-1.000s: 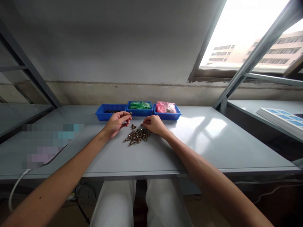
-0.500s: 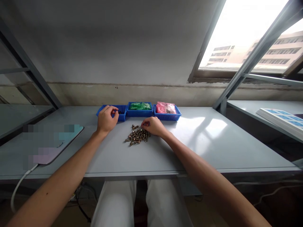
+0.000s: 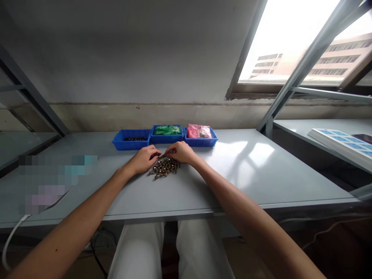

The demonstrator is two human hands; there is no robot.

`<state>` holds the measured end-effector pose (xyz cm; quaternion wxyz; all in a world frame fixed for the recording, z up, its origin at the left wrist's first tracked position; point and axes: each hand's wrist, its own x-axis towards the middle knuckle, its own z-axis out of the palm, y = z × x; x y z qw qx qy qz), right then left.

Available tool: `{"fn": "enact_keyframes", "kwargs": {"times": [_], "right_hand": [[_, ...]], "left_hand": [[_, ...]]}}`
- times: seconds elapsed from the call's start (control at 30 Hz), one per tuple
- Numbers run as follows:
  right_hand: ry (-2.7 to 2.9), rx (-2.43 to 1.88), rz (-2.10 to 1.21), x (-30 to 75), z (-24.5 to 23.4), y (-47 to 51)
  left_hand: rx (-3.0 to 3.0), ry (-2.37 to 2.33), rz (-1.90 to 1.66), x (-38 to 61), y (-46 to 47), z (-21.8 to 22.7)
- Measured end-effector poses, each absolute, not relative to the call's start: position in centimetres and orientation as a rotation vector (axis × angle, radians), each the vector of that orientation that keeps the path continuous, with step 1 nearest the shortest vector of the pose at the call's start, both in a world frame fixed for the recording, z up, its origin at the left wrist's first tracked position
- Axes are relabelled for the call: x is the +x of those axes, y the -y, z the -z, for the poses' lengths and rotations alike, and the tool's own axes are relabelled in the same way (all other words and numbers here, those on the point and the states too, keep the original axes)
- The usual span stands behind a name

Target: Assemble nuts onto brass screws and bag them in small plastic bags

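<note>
A heap of small brass-coloured screws (image 3: 165, 167) lies on the grey table. At its far left edge is my left hand (image 3: 145, 158), thumb and fingertips drawn together close to the screws. My right hand (image 3: 180, 152) curls over the far right side of the heap, its fingers pinched. The two sets of fingertips nearly meet, and whatever is between them is too small to make out. Behind my left hand stands a blue bin (image 3: 128, 145) with dark small screws (image 3: 135, 138) inside.
Beside that bin, a second blue bin (image 3: 167, 138) holds green plastic bags (image 3: 167, 130), and a third blue bin (image 3: 203, 143) holds a pink bag (image 3: 199, 131). A blurred flat device with a white cable (image 3: 14, 232) lies left. Metal frame posts (image 3: 269, 120) rise at the right.
My left hand has come out of the left bin and moved right and nearer, to the screws. My right hand stays by the heap. The view has shifted slightly.
</note>
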<state>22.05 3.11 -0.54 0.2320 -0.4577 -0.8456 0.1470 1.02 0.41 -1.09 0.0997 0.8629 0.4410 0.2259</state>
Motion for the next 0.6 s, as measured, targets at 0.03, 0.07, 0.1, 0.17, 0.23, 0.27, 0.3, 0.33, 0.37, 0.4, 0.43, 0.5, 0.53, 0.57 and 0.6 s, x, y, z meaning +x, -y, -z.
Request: {"fn": "enact_keyframes", "kwargs": {"times": [0.03,0.07,0.1,0.17,0.23,0.27,0.3,0.33,0.37,0.4,0.43,0.5,0.53,0.57,0.6], "right_hand": [[2.324,-1.24,-0.406,22.2,0.6,-3.1],[2.323,-1.225,-0.41,22.2,0.8,-3.1],[2.32,-1.216,-0.413,22.3,0.9,-3.1],[2.301,-1.216,-0.42,22.3,1.1,-3.1],[2.243,-1.199,-0.456,22.2,1.1,-2.9],[2.188,-1.179,-0.509,22.2,1.0,-2.8],[2.109,-1.152,-0.601,22.2,0.8,-2.7],[2.01,-1.121,-0.732,22.1,0.6,-2.5],[1.895,-1.087,-0.887,22.1,0.3,-2.2],[1.767,-1.048,-1.047,22.2,0.0,-2.0],[1.636,-1.009,-1.198,22.2,-0.3,-1.7],[1.411,-0.93,-1.423,22.3,-0.6,-1.4],[1.324,-0.896,-1.495,22.4,-0.7,-1.3],[1.256,-0.868,-1.552,22.4,-0.7,-1.2],[1.206,-0.843,-1.598,22.5,-0.6,-1.3]], "left_hand": [[2.554,-1.307,-0.669,1.0,-0.5,1.1],[2.556,-1.309,-0.676,0.9,-0.6,1.1],[2.554,-1.313,-0.687,0.9,-0.6,1.1],[2.544,-1.328,-0.716,0.8,-0.8,1.2],[2.535,-1.356,-0.729,0.7,-0.8,1.2],[2.534,-1.371,-0.725,0.7,-0.9,1.2],[2.534,-1.382,-0.716,0.7,-0.9,1.2],[2.533,-1.39,-0.704,0.6,-0.9,1.2],[2.53,-1.396,-0.693,0.5,-0.9,1.1],[2.526,-1.401,-0.683,0.5,-0.9,1.1],[2.522,-1.404,-0.677,0.4,-0.9,1.1],[2.523,-1.4,-0.67,0.2,-0.9,1.1],[2.528,-1.398,-0.672,0.2,-0.9,1.2],[2.536,-1.398,-0.679,0.1,-0.9,1.2],[2.544,-1.397,-0.683,0.1,-0.9,1.3]]}}
